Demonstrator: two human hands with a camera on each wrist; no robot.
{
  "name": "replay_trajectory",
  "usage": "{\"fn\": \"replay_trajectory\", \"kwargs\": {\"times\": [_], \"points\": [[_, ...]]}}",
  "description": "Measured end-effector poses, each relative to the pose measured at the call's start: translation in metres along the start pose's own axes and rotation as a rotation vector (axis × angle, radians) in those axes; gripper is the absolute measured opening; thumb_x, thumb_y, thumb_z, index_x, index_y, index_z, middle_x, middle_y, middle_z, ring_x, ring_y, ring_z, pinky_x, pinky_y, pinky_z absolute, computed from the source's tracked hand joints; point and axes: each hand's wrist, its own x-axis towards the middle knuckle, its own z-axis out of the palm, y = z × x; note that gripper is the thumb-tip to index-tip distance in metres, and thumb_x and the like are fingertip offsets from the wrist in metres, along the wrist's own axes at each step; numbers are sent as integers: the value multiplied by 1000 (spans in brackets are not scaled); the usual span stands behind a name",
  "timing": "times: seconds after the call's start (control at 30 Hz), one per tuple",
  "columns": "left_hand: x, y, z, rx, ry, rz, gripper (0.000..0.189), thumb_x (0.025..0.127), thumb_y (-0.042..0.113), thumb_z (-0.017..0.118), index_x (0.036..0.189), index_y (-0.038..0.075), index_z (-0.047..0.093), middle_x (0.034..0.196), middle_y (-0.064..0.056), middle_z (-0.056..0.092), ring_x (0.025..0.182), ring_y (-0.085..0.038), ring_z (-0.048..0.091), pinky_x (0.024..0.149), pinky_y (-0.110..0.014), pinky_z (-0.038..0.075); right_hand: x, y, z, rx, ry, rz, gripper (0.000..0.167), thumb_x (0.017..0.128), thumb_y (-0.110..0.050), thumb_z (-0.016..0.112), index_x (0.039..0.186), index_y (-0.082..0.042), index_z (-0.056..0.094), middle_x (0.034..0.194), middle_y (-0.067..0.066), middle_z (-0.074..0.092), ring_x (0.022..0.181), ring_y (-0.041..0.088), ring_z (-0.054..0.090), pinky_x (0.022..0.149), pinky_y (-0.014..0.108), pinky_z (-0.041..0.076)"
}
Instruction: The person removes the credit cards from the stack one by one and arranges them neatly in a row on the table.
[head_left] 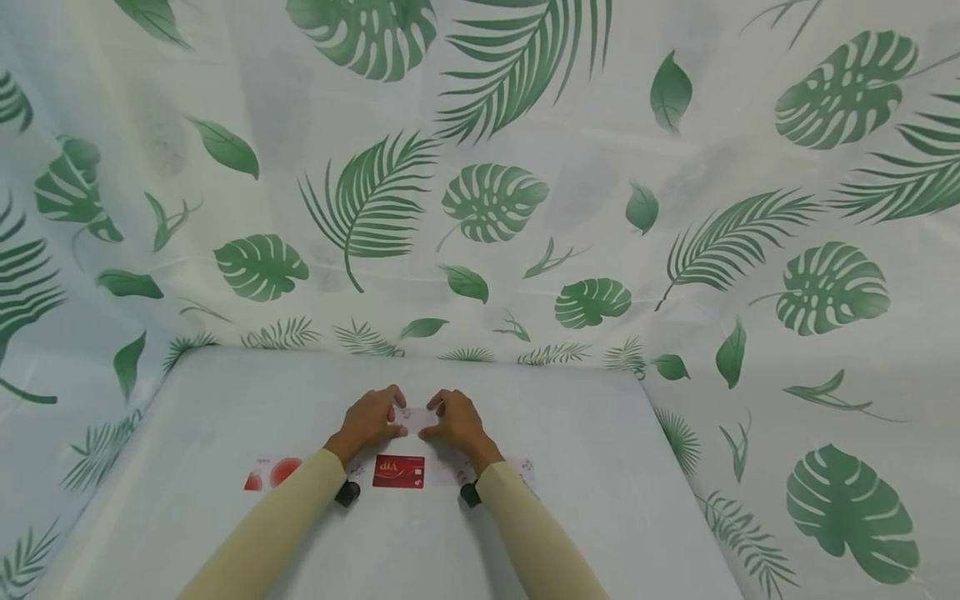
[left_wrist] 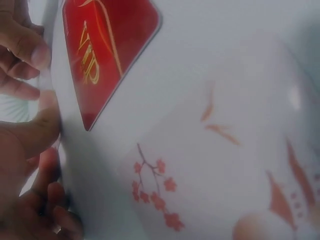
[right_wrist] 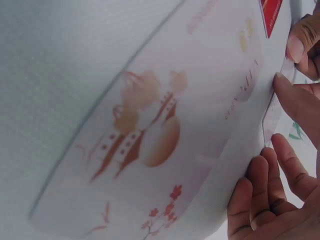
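Both hands meet over the middle of the white table in the head view. Between them is a pale card point(head_left: 417, 420) with faint pink print. My left hand point(head_left: 370, 418) pinches its left end between thumb and fingers, and my right hand point(head_left: 454, 422) pinches the right end the same way. Nearer the body lies a red card point(head_left: 399, 472) with gold VIP lettering, upside down from here. Beside it, in the right wrist view, a pale card point(right_wrist: 150, 135) with orange buildings and blossoms lies flat. The left wrist view shows another pale card point(left_wrist: 165, 165) with a red blossom branch.
The cards form a row across the table point(head_left: 600, 517). At its left end is a white card with red circles point(head_left: 285, 472), partly behind the left sleeve. Another pale card point(head_left: 522, 468) shows past the right wrist. A leaf-patterned sheet point(head_left: 495, 308) hangs around the table.
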Motion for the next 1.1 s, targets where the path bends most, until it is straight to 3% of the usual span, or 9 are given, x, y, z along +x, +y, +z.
{"fn": "replay_trajectory", "kwargs": {"times": [0.33, 0.73, 0.97, 1.1], "points": [[-1, 1, 1, -8, 2, 17, 48, 85, 23, 91, 121, 16, 60, 87, -3, 62, 75, -18, 54, 70, -34, 45, -2, 2, 2, -11, 6, 5, 47, 79, -24, 96, 114, -14, 65, 104, 4, 59, 95, 20, 55, 91, 38, 52], [-2, -4, 4, -14, 26, 4, 50, 88, 28, 89, 124, 17, 57, 88, -2, 59, 80, -19, 54, 74, -36, 46, -9, 2, 2, -8, 36, -32, 53, 78, -24, 97, 119, -19, 63, 103, 1, 61, 93, 17, 56, 88, 35, 52], [-3, -8, 6, -14, 51, 49, 50, 87, 26, 89, 126, 13, 61, 90, -4, 60, 81, -19, 53, 75, -37, 46, -10, 3, 2, -26, 59, -93, 54, 79, -23, 96, 122, -18, 65, 105, 4, 62, 92, 17, 55, 87, 35, 50], [-5, -7, 4, -5, 46, 56, 53, 86, 30, 90, 128, 13, 63, 91, -3, 60, 85, -19, 52, 77, -37, 46, -11, 4, 3, -31, 56, -80, 53, 81, -25, 95, 125, -19, 66, 105, 2, 62, 93, 16, 55, 88, 34, 50]]}}
